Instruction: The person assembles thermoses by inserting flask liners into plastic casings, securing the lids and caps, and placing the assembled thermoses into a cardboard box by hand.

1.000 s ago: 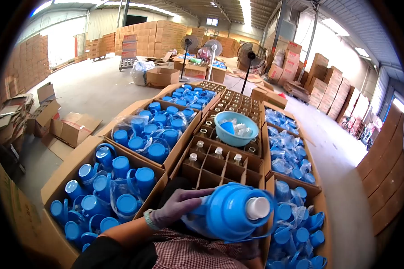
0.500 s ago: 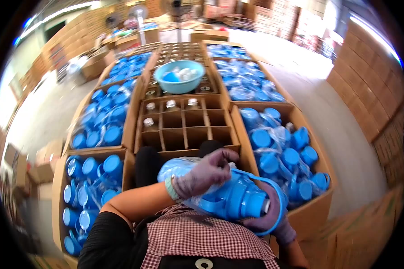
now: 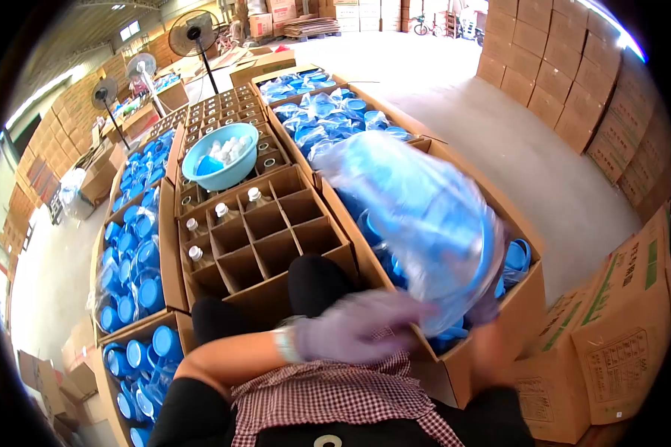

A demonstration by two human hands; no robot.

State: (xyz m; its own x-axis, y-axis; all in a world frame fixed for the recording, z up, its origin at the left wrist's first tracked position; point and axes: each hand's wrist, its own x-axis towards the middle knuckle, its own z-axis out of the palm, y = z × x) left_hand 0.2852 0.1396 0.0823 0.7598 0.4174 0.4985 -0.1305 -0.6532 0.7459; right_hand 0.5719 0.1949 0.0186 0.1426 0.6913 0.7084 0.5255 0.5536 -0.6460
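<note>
A blue flask (image 3: 417, 201) with a loop handle, wrapped in a clear plastic bag, is tilted over the front right carton (image 3: 525, 313). My right hand (image 3: 490, 290), in a purple-grey glove, is closed around its near end; the flask and bag hide most of the fingers. Just left of the bag is my left hand (image 3: 354, 328), gloved the same way. Its fingers are stretched out toward the bag and blurred, with nothing seen in them. More blue flasks lie in the carton beneath.
A divided carton (image 3: 276, 268) ahead holds several bottles with pale tops. Behind it, a light-blue basin (image 3: 227, 179) of small white pieces rests on another divided carton. Blue flasks (image 3: 138, 268) fill cartons at left. Stacked cartons (image 3: 552, 67) and standing fans (image 3: 192, 33) are farther off.
The flask has moved from my lap up and right, over the front right carton, in my right hand. My left hand has come off it and lowered. The view has turned right.
</note>
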